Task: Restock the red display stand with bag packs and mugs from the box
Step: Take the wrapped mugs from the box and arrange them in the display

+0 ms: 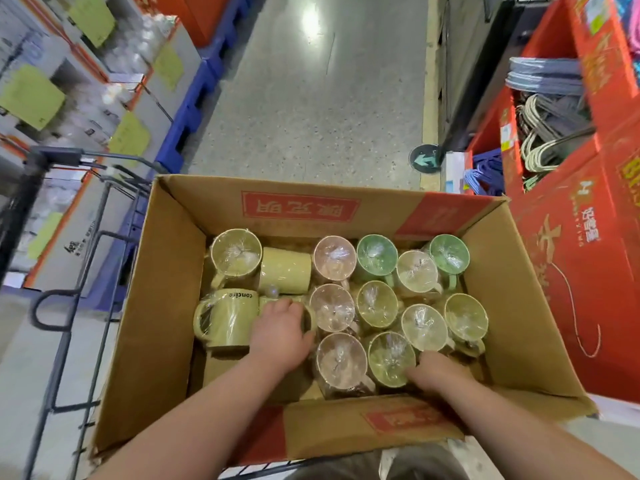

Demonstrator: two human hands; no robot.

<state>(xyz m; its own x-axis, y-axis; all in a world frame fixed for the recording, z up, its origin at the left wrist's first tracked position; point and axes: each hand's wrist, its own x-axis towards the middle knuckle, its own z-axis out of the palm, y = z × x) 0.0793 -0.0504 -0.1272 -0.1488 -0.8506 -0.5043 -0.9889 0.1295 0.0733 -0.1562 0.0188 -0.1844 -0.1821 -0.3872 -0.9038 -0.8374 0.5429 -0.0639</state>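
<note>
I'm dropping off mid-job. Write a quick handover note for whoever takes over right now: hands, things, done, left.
Left hand: grips a yellow mug lying on its side in the box.
Right hand: down among the upright mugs, touching a yellow-green mug; grip unclear.
Things: every mug in view is in the box; the red stand is to the right. No bag packs in view.
Done: no mugs seen on the stand.
Left: lift the mugs out and shelve them.

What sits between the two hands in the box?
Head view: two wrapped mugs, a pink mug beside a yellow-green mug that the right hand touches, between it and the left hand, which grips a lying yellow mug.
</note>
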